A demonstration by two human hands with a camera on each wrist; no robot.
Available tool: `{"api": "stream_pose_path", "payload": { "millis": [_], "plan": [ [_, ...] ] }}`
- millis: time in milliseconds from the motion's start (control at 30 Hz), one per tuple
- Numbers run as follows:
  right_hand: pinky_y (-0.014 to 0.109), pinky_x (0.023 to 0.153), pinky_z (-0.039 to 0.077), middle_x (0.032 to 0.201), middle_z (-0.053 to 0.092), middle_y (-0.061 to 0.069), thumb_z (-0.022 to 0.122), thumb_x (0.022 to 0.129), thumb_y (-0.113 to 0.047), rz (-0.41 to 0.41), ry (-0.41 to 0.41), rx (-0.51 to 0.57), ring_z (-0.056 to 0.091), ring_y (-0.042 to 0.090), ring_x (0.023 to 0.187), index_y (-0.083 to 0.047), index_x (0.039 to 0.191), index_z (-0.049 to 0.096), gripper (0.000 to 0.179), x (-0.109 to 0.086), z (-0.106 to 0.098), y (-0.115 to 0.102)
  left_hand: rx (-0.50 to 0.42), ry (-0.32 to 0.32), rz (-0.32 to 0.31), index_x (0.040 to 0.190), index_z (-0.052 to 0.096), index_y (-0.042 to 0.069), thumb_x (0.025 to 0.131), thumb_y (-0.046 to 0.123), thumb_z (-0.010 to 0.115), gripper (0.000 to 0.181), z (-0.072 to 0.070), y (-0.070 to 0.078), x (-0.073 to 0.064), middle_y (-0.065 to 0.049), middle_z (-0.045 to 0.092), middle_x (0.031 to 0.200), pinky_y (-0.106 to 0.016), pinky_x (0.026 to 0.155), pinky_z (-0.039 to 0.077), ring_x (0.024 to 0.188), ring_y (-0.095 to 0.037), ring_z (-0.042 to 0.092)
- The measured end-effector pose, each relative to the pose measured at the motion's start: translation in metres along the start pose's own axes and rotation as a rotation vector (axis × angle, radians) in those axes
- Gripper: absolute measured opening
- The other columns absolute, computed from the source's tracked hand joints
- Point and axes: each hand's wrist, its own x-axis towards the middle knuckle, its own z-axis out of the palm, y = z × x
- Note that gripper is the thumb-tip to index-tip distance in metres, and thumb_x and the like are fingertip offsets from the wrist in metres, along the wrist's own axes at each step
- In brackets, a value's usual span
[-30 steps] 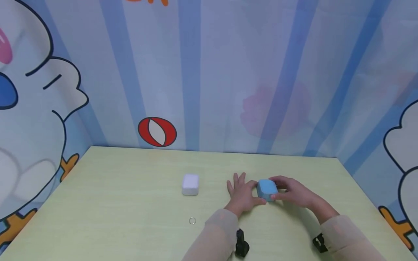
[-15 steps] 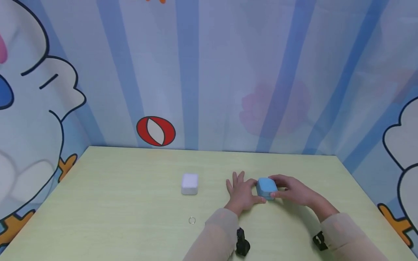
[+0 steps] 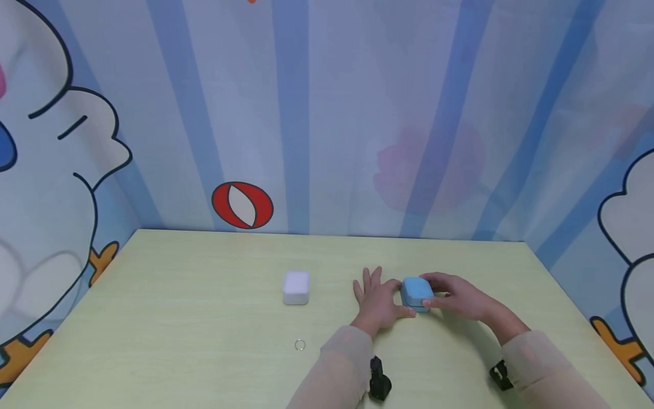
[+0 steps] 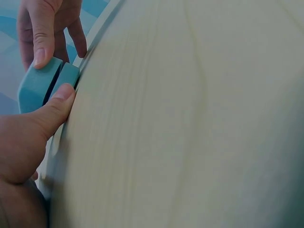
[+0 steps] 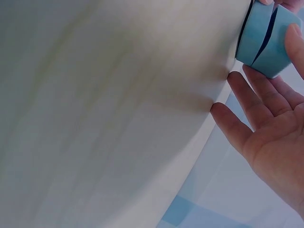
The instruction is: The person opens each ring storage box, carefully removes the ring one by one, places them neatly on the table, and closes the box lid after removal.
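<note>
A small blue lidded box (image 3: 416,288) stands on the table between both hands. My left hand (image 3: 378,307) pinches its lower part, with the thumb (image 4: 59,97) pressed on the base (image 4: 70,76) and the other fingers spread. From the other side, my right hand (image 3: 462,298) grips the lid (image 5: 281,40) between thumb and fingers. A dark slit shows between lid and base, wider toward one side, so the lid tilts up slightly. The inside of the box is hidden.
A pale lilac-white box (image 3: 296,288) of similar size stands to the left on the light wooden table (image 3: 204,318). Nearer the front lies a thin metal ring (image 3: 295,345). A printed blue curtain (image 3: 337,142) rises behind the table.
A seam now shows on the blue box as its lid has lifted a little under my right hand. The left hand stays on the base. The head view has shifted slightly.
</note>
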Motion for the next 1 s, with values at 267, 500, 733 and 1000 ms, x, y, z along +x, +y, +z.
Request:
{"api": "stream_pose_path", "payload": {
  "millis": [267, 500, 733, 1000],
  "plan": [
    [0.052, 0.094, 0.046, 0.132, 0.052, 0.027, 0.063, 0.091, -0.028, 0.003, -0.002, 0.002, 0.05, 0.042, 0.121, 0.007, 0.136, 0.041, 0.061, 0.0005, -0.0003, -0.0001, 0.001, -0.001, 0.0, 0.123, 0.061, 0.021, 0.074, 0.044, 0.077, 0.056, -0.0014, -0.0008, 0.0003, -0.011, 0.023, 0.156, -0.06, 0.114, 0.001, 0.147, -0.037, 0.002],
    [0.051, 0.094, 0.047, 0.13, 0.053, 0.027, 0.063, 0.091, -0.026, -0.001, -0.005, 0.006, 0.052, 0.041, 0.12, 0.008, 0.136, 0.041, 0.06, 0.0017, -0.0017, -0.0007, 0.008, 0.006, 0.003, 0.124, 0.061, 0.022, 0.074, 0.045, 0.077, 0.057, -0.0011, 0.0004, 0.0005, -0.011, 0.023, 0.156, -0.06, 0.114, 0.003, 0.147, -0.038, 0.003],
    [0.051, 0.094, 0.046, 0.13, 0.053, 0.026, 0.062, 0.091, -0.027, -0.003, -0.01, 0.009, 0.052, 0.04, 0.119, 0.008, 0.136, 0.042, 0.059, 0.001, -0.002, -0.0003, -0.006, 0.013, 0.014, 0.122, 0.062, 0.02, 0.073, 0.043, 0.078, 0.056, -0.0013, -0.0006, -0.0001, -0.013, 0.025, 0.155, -0.061, 0.113, 0.003, 0.146, -0.039, 0.004],
    [0.053, 0.095, 0.045, 0.129, 0.054, 0.025, 0.062, 0.091, -0.027, -0.004, -0.01, 0.002, 0.053, 0.039, 0.119, 0.007, 0.135, 0.043, 0.059, 0.0006, -0.0024, -0.001, 0.01, 0.013, 0.011, 0.123, 0.062, 0.021, 0.074, 0.045, 0.077, 0.056, 0.001, -0.0009, 0.0009, -0.011, 0.024, 0.155, -0.061, 0.113, 0.003, 0.146, -0.038, 0.004]
  ]
}}
